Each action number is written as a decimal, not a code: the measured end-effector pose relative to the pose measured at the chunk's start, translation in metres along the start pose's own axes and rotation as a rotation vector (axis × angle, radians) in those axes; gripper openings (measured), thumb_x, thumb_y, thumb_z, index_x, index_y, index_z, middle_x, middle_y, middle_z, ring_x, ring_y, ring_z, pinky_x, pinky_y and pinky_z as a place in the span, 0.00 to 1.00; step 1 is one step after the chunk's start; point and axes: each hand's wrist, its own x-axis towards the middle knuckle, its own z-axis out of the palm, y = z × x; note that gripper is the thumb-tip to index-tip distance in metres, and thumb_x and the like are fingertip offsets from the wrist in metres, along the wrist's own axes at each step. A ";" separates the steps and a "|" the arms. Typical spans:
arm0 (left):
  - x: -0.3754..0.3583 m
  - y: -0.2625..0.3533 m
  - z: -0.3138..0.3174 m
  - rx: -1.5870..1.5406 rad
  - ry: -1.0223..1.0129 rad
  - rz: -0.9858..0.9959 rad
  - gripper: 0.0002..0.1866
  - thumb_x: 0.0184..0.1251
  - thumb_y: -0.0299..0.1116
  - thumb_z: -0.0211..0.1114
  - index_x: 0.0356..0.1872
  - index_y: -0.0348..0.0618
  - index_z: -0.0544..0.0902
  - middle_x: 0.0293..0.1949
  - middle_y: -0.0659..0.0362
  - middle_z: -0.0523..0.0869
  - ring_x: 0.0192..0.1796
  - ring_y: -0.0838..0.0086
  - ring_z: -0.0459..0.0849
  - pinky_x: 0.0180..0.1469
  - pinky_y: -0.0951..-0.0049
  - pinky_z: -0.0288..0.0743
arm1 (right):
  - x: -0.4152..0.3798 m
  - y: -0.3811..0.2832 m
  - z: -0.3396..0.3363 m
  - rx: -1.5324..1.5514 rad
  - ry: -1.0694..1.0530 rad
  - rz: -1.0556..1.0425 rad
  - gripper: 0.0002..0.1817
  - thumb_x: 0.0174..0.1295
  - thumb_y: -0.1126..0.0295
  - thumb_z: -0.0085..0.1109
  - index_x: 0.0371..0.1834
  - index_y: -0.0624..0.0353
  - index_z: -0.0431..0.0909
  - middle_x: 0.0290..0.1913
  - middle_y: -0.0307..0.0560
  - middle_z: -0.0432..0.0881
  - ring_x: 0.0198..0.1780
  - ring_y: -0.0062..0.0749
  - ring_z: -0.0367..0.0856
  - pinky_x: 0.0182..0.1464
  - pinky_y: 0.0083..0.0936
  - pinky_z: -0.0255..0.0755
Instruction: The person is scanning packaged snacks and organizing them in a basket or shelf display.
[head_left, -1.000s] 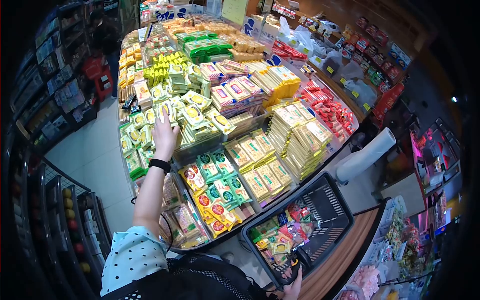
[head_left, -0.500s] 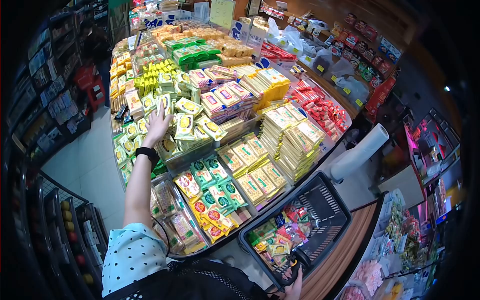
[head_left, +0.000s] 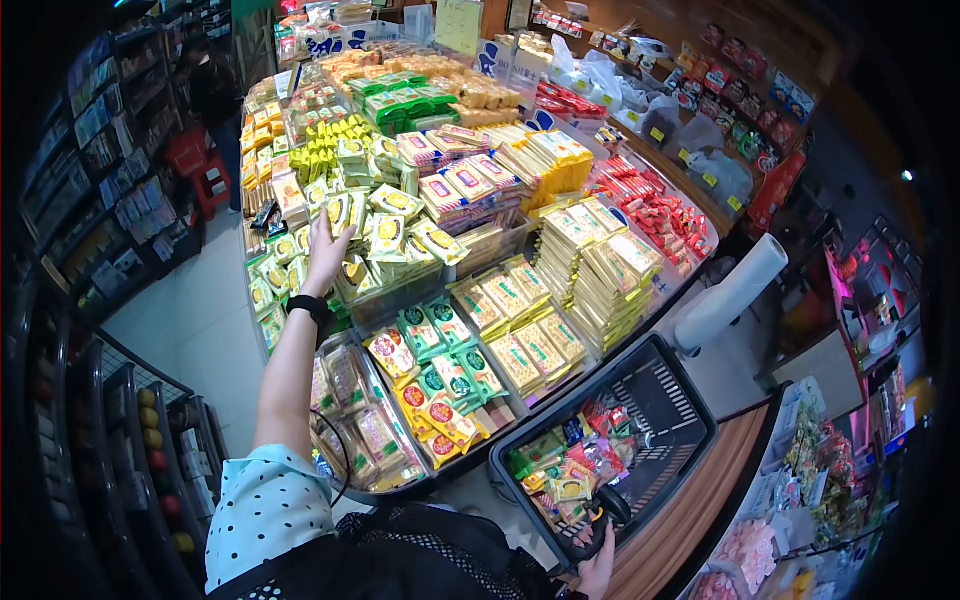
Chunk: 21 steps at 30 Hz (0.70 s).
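My left hand (head_left: 328, 255) reaches over the snack display and touches a pale green and yellow packet (head_left: 338, 212) at its fingertips. The fingers are curled around the packet's near edge. More such packets (head_left: 388, 238) lie in a heap just right of the hand. At the bottom, my right hand (head_left: 597, 565) is at the handle (head_left: 612, 505) of a black basket (head_left: 690, 400), its fingers partly hidden. Small colourful snack packets (head_left: 570, 465) lie in the basket's near left part.
Stacked wafers (head_left: 595, 260), red sweets (head_left: 665, 215) and green and yellow packs (head_left: 435, 375) fill neighbouring compartments. A white roll (head_left: 730, 290) stands right of the display. Dark shelves (head_left: 130, 400) line the left. A person (head_left: 212, 100) is at the back left.
The view has shifted, so the display appears farther right. The fingers of my left hand have closed in on a packet among the pale green ones. My right hand remains by the basket handle.
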 end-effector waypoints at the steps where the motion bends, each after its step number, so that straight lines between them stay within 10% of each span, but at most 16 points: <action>1: -0.003 -0.001 -0.002 0.004 -0.002 0.001 0.40 0.55 0.47 0.62 0.65 0.38 0.56 0.61 0.45 0.61 0.63 0.55 0.58 0.64 0.65 0.52 | 0.000 0.000 -0.001 -0.008 -0.002 -0.003 0.24 0.65 0.55 0.44 0.54 0.63 0.63 0.24 0.35 0.63 0.24 0.16 0.61 0.27 0.15 0.58; 7: -0.033 0.021 -0.017 0.020 0.152 0.057 0.31 0.49 0.33 0.64 0.56 0.32 0.66 0.50 0.43 0.72 0.55 0.56 0.69 0.60 0.65 0.61 | 0.002 0.000 -0.004 0.023 0.007 0.008 0.18 0.63 0.55 0.47 0.47 0.58 0.68 0.26 0.39 0.70 0.23 0.20 0.65 0.28 0.18 0.61; 21: -0.118 0.056 -0.007 0.512 0.108 0.256 0.21 0.62 0.43 0.56 0.49 0.37 0.74 0.50 0.45 0.73 0.55 0.54 0.67 0.57 0.58 0.59 | 0.001 -0.003 -0.001 0.006 -0.068 0.012 0.20 0.65 0.56 0.43 0.50 0.62 0.66 0.25 0.36 0.65 0.23 0.18 0.62 0.26 0.17 0.60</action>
